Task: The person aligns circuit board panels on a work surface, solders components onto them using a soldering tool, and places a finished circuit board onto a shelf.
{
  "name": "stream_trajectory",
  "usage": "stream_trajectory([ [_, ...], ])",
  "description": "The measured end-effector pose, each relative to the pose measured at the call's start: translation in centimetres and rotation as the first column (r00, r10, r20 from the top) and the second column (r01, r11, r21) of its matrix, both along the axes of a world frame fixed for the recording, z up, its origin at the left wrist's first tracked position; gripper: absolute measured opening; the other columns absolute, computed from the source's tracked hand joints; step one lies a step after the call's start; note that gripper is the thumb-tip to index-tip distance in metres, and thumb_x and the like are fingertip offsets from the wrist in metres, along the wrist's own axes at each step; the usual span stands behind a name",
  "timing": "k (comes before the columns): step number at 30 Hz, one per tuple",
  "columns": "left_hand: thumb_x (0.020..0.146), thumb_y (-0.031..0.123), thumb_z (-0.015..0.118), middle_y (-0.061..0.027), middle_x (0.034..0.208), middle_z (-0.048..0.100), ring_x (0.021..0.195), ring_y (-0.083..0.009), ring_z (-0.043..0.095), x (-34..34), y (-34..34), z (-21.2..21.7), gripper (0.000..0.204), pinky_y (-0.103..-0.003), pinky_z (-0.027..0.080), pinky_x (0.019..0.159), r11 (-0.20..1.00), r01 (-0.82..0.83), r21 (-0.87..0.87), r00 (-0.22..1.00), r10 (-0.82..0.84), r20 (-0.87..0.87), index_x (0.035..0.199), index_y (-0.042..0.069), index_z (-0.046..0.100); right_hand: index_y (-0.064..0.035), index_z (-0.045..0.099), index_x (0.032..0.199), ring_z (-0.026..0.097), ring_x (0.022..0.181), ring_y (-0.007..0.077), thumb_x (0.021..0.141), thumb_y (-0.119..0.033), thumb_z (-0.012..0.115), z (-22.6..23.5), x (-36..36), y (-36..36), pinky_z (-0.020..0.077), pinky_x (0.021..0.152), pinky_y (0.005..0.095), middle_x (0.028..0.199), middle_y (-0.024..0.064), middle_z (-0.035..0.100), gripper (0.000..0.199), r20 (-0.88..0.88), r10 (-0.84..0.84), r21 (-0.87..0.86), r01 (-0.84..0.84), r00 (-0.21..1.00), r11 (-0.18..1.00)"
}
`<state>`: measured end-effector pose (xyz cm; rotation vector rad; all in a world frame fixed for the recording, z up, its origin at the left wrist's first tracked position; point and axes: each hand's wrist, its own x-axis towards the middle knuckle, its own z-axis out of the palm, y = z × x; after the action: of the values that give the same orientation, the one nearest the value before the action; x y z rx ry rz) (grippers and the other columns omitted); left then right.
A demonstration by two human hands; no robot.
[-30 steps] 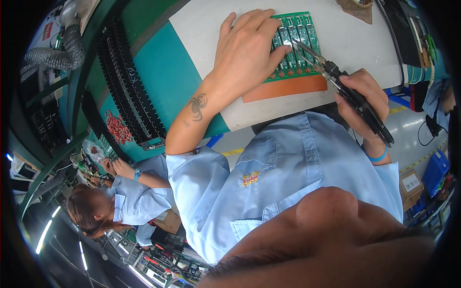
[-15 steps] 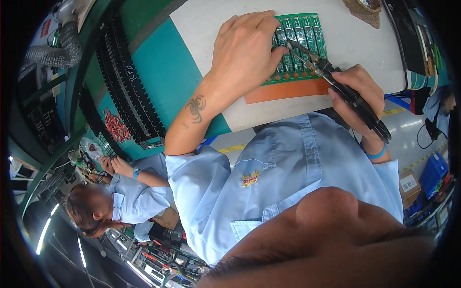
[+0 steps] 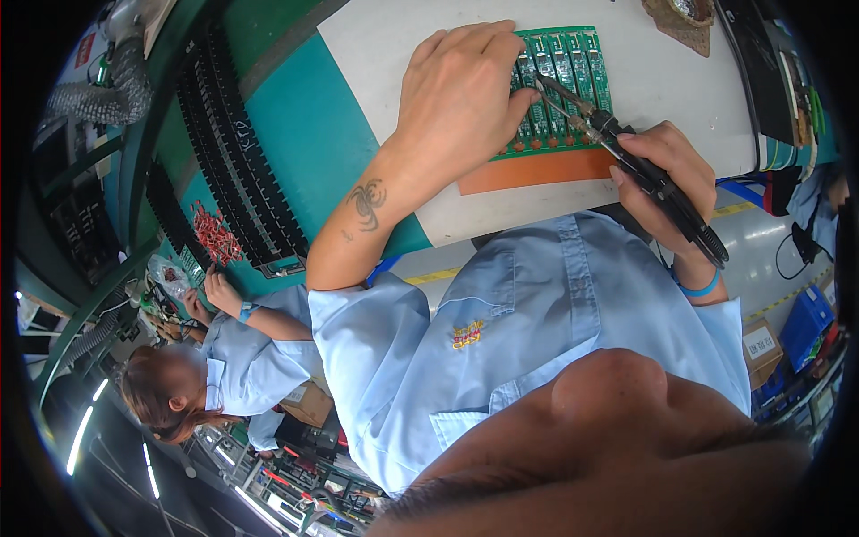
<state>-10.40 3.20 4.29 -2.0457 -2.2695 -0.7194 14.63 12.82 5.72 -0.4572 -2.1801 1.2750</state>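
Note:
A green circuit board panel [image 3: 586, 82], divided into several narrow strips, lies on the white work surface. My left hand [image 3: 461, 94] rests over its left edge, fingers bent and thumb pressed against the strips; its fingertips are partly hidden. In my right hand [image 3: 676, 170], a pair of black-handled soldering tweezers [image 3: 651, 172] is gripped like a pen. Their two thin metal arms reach left over the panel, with the tips close to my left thumb. An orange strip [image 3: 537, 173] sits along the panel's near edge.
Black slotted racks [image 3: 228, 148] stand on the green mat to the left, beside a pile of small red parts [image 3: 215, 234]. At far left a co-worker's hand [image 3: 221, 294] is by that pile. A brown holder [image 3: 684, 22] sits at the top right.
My hands and the soldering tweezers stay almost in place over the panel. The co-worker's hand has moved up to the red parts.

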Motion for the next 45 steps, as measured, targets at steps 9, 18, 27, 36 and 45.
stream_trajectory([
  [9, 0.079, 0.018, 0.083, -0.0123, 0.127, 0.072, 0.120, -0.0293, 0.067, 0.0, -0.2, 1.6, 0.043, -0.042, 0.046, 0.108, 0.999, 0.029, -0.028, 0.999, -0.030, -0.037, 0.115, 0.000, 0.071, 0.0020, 0.074, 0.114, 0.059, 0.076, 0.0204, 0.071, 0.007, 0.076, 0.2, 0.8, 0.0, 0.0492, 0.070, 0.0288, 0.091, 0.0123, 0.071, 0.044, -0.038, 0.002, 0.027, -0.001, 0.999, 1.000],
  [18, 0.079, 0.019, 0.083, -0.0112, 0.131, 0.071, 0.125, -0.0293, 0.064, -0.3, -0.5, 0.8, 0.039, -0.049, 0.043, 0.112, 1.000, 0.025, -0.007, 0.996, -0.025, -0.090, 0.115, 0.005, 0.073, 0.0023, 0.073, 0.115, 0.060, 0.076, 0.0210, 0.069, 0.009, 0.076, 0.1, 1.2, -0.4, 0.0495, 0.070, 0.0286, 0.092, 0.0131, 0.072, 0.046, -0.063, -0.014, 0.019, 0.015, 0.998, 1.000],
  [27, 0.079, 0.019, 0.083, -0.0072, 0.133, 0.070, 0.127, -0.0280, 0.062, -0.4, -1.5, 2.4, 0.038, -0.051, 0.041, 0.114, 0.995, -0.021, -0.095, 0.996, 0.013, -0.089, 0.115, 0.008, 0.075, 0.0023, 0.073, 0.115, 0.061, 0.076, 0.0213, 0.069, 0.010, 0.075, 0.1, 0.5, -0.8, 0.0498, 0.070, 0.0286, 0.094, 0.0133, 0.072, 0.046, -0.068, -0.001, 0.019, 0.002, 0.998, 1.000],
  [36, 0.079, 0.018, 0.083, -0.0048, 0.134, 0.070, 0.126, -0.0267, 0.063, -0.5, -1.5, 2.7, 0.037, -0.051, 0.040, 0.115, 0.987, -0.007, -0.163, 0.996, -0.008, -0.093, 0.114, 0.009, 0.076, 0.0019, 0.074, 0.114, 0.060, 0.077, 0.0212, 0.071, 0.008, 0.074, -0.2, -0.5, -0.6, 0.0499, 0.070, 0.0289, 0.094, 0.0127, 0.072, 0.044, -0.046, 0.023, -0.003, -0.024, 0.999, 1.000],
  [45, 0.078, 0.017, 0.083, -0.0046, 0.134, 0.070, 0.124, -0.0262, 0.063, -0.4, -1.7, 2.8, 0.035, -0.050, 0.041, 0.114, 0.991, -0.017, -0.133, 0.999, 0.012, -0.041, 0.112, 0.008, 0.075, 0.0016, 0.074, 0.114, 0.059, 0.075, 0.0212, 0.071, 0.008, 0.074, -0.3, -1.1, -0.3, 0.0493, 0.069, 0.0290, 0.092, 0.0124, 0.072, 0.043, -0.053, 0.038, 0.023, -0.036, 0.998, 0.999],
])
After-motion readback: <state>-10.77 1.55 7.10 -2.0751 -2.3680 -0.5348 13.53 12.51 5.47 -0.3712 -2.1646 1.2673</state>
